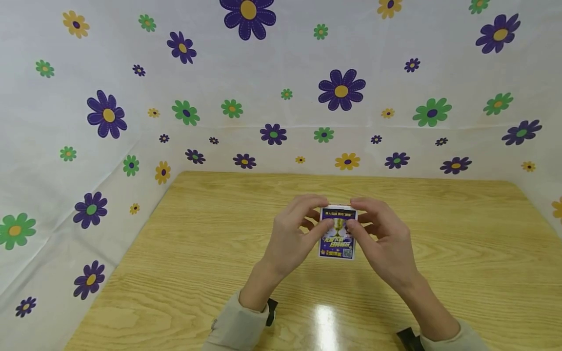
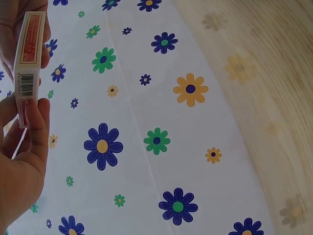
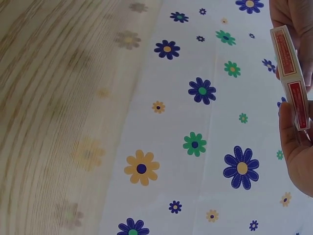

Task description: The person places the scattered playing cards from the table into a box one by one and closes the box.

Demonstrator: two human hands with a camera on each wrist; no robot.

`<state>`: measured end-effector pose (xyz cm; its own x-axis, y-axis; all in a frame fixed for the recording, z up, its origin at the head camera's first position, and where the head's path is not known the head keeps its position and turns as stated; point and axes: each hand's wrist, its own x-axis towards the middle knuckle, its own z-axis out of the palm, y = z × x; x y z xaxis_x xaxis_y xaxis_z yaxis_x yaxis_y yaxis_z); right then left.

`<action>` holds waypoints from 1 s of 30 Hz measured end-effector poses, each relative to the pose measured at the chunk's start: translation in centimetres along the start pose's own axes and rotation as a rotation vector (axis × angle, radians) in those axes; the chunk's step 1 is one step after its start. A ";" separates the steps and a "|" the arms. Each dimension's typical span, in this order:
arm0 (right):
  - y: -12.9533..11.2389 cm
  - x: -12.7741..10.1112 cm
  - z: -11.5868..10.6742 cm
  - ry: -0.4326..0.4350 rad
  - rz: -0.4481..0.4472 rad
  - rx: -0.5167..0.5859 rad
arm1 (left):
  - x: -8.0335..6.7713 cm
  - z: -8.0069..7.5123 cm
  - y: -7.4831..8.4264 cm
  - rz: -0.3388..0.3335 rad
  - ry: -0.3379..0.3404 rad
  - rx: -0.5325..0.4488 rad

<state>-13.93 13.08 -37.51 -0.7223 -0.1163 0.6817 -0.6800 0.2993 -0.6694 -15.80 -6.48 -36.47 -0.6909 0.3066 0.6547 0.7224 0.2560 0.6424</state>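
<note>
A small white card box with a purple and gold printed face [image 1: 337,234] (red panels and a barcode on its narrow sides) is held just above the light wooden table [image 1: 439,273], its contents hidden. The left hand [image 1: 293,234] pinches its left edge with curled fingers and thumb. The right hand [image 1: 381,236] pinches its right edge the same way.

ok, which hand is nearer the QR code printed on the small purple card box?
Right, marginally. Both hands pinch the small purple card box near its top: left hand on its left edge, right hand on its right edge, the side of the QR code.
</note>
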 end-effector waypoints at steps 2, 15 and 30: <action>0.0 0.0 0.0 -0.001 0.007 0.005 | 0.0 0.0 0.0 -0.005 -0.001 0.005; -0.1 -0.2 0.1 -0.055 0.216 0.027 | -0.1 0.5 -0.1 -0.172 0.071 0.005; 0.9 0.5 -0.3 0.037 0.390 0.007 | 0.6 1.7 -0.7 -0.271 -0.056 -0.063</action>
<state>-14.90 13.56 -37.71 -0.9217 0.0391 0.3858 -0.3562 0.3078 -0.8822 -16.62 -4.95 -37.20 -0.8548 0.2850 0.4337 0.5069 0.2788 0.8157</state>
